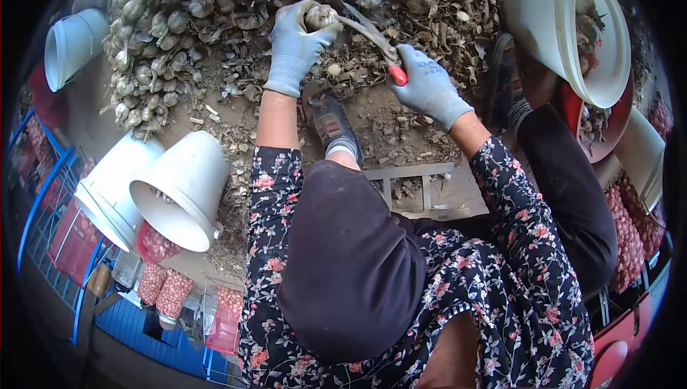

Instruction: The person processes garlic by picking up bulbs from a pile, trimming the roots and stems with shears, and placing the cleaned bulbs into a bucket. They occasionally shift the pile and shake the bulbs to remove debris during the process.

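Wearing a grey glove, my left hand (pixel 295 44) is wrapped round a garlic bulb (pixel 321 17) at the top middle. My right hand (pixel 429 83), gloved too, grips pruning shears (pixel 398 74) by their red handle. The metal blades of the shears spread apart and point up and left, their tips right beside the bulb. Below both hands the ground is littered with dry trimmings (pixel 418 135) and cut stem pieces. Beyond them a heap of garlic bulbs (pixel 168 17) spreads over the upper left.
At upper right a white bucket (pixel 533 24) lies tilted, with garlic inside. Two white buckets (pixel 193 167) stand tipped at left, another bucket (pixel 75 42) behind. Net sacks of garlic (pixel 174 294) line the lower left, near blue metal frames (pixel 46 188). My shoe (pixel 330 120) rests between the hands.
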### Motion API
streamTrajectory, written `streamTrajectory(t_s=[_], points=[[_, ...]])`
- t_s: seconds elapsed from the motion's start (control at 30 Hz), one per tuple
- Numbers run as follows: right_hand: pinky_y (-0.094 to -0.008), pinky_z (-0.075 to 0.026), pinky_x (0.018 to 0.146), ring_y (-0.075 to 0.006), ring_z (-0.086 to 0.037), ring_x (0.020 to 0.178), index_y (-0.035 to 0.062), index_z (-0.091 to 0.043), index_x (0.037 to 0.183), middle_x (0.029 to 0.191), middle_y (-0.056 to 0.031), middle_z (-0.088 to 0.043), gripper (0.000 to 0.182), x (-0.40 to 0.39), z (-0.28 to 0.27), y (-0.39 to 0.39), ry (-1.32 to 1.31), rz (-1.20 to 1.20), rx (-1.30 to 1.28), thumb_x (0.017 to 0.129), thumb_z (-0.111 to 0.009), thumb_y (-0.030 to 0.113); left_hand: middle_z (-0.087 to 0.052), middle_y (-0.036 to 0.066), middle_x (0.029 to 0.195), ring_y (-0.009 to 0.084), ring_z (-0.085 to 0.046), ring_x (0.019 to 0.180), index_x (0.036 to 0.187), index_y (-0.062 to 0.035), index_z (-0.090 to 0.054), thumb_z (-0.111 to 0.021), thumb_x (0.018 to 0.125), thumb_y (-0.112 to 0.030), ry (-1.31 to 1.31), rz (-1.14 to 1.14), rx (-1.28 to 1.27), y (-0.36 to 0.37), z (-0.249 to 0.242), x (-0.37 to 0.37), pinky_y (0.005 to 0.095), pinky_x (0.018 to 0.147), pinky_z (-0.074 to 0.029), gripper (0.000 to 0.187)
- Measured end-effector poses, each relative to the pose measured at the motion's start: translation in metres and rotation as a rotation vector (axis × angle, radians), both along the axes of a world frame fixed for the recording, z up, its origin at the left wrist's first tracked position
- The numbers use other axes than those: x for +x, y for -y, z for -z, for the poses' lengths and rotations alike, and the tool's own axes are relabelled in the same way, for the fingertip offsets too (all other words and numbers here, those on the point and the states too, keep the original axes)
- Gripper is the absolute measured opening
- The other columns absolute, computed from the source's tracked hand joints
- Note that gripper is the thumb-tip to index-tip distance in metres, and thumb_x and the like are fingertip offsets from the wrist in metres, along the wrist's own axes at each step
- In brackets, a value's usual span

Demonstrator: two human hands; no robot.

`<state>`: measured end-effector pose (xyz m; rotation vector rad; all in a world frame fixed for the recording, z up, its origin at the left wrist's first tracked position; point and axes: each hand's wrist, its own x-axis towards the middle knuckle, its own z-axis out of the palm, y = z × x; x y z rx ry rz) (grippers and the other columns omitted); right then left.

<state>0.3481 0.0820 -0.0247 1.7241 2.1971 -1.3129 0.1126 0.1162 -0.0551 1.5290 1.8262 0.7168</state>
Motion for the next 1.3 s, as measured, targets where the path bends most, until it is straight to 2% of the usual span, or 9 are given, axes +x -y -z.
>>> streamTrajectory(t_s=[0.23,0.4,0.5,0.6,0.8,0.93,1.0,1.17,1.3], points=[[-0.0447,-0.045,0.084,-0.0311,-0.060,0.096,0.0083,-0.048,0.109,0.099,-0.0150,-0.059,0.041,-0.030,-0.010,-0.004,0.260,-0.163,0.275,0.080,-0.062,0.034,-0.060,0.014,0.096,0.0277,-0.059,0.089,0.099,-0.0040,-0.064,-0.082,0.058,-0.027,-0.237,-0.006,-0.181,0.012,-0.042,-0.012,0.0366,0.080,-0.049,0.050],[-0.0433,-0.050,0.076,-0.0322,-0.065,0.086,0.0076,-0.049,0.105,0.091,-0.0162,-0.063,0.038,-0.037,-0.017,-0.005,0.179,-0.244,0.170,0.080,-0.063,0.031,-0.063,0.011,0.089,0.0224,-0.061,0.085,0.102,-0.0028,-0.064,-0.083,0.061,-0.026,-0.342,0.016,-0.196,0.025,-0.048,-0.020,0.0341,0.077,-0.050,0.051],[-0.0463,-0.050,0.068,-0.0364,-0.063,0.082,0.0059,-0.048,0.099,0.084,-0.0185,-0.062,0.030,-0.046,-0.018,0.012,0.082,-0.151,0.132,0.081,-0.062,0.026,-0.065,0.004,0.092,0.0083,-0.060,0.079,0.104,0.0032,-0.062,-0.077,0.074,-0.010,0.592,-0.215,-0.264,0.039,-0.033,-0.024,0.0213,0.071,-0.050,0.036],[-0.0467,-0.050,0.069,-0.0363,-0.064,0.082,0.0056,-0.047,0.098,0.084,-0.0198,-0.064,0.031,-0.049,-0.013,0.026,0.039,-0.088,0.117,0.082,-0.062,0.027,-0.065,0.005,0.091,0.0089,-0.061,0.079,0.106,0.0028,-0.062,-0.077,0.073,-0.010,0.812,-0.288,-0.307,0.052,-0.020,-0.023,0.0220,0.072,-0.050,0.038],[-0.0458,-0.050,0.072,-0.0377,-0.065,0.082,0.0042,-0.048,0.099,0.082,-0.0197,-0.066,0.032,-0.055,-0.020,0.026,0.206,-0.111,-0.046,0.085,-0.059,0.030,-0.066,0.004,0.081,0.0076,-0.059,0.072,0.094,0.0014,-0.066,-0.080,0.070,-0.022,0.410,-0.221,-0.349,0.067,-0.028,-0.023,0.0227,0.066,-0.049,0.036],[-0.0471,-0.050,0.072,-0.0402,-0.064,0.082,0.0037,-0.047,0.100,0.083,-0.0214,-0.065,0.033,-0.046,-0.011,0.038,0.127,0.020,-0.028,0.084,-0.059,0.030,-0.064,0.001,0.078,0.0079,-0.055,0.064,0.094,-0.0043,-0.066,-0.078,0.075,-0.024,0.893,-0.527,-0.392,0.073,-0.017,-0.032,0.0202,0.056,-0.045,0.029],[-0.0479,-0.050,0.073,-0.0415,-0.063,0.083,0.0037,-0.045,0.101,0.085,-0.0229,-0.063,0.034,-0.041,-0.016,0.051,0.028,-0.020,-0.017,0.083,-0.059,0.030,-0.065,0.001,0.084,0.0089,-0.055,0.065,0.103,-0.0077,-0.065,-0.077,0.078,-0.023,1.466,-0.700,-0.113,0.079,-0.004,-0.033,0.0207,0.056,-0.045,0.031],[-0.0471,-0.049,0.076,-0.0374,-0.062,0.092,0.0042,-0.045,0.101,0.094,-0.0208,-0.062,0.035,-0.057,-0.027,0.058,0.042,-0.096,-0.066,0.082,-0.060,0.030,-0.064,0.007,0.105,0.0175,-0.064,0.094,0.116,-0.0092,-0.057,-0.066,0.086,-0.007,1.652,-0.563,0.041,0.088,-0.007,-0.020,0.0365,0.085,-0.056,0.032],[-0.0441,-0.050,0.074,-0.0352,-0.062,0.087,0.0053,-0.047,0.100,0.090,-0.0177,-0.061,0.033,-0.056,-0.027,0.048,0.038,-0.185,0.086,0.082,-0.060,0.030,-0.062,0.007,0.104,0.0153,-0.063,0.089,0.131,-0.0068,-0.046,-0.063,0.082,0.002,1.553,-0.338,0.051,0.090,-0.026,-0.034,0.0326,0.084,-0.055,0.052]])
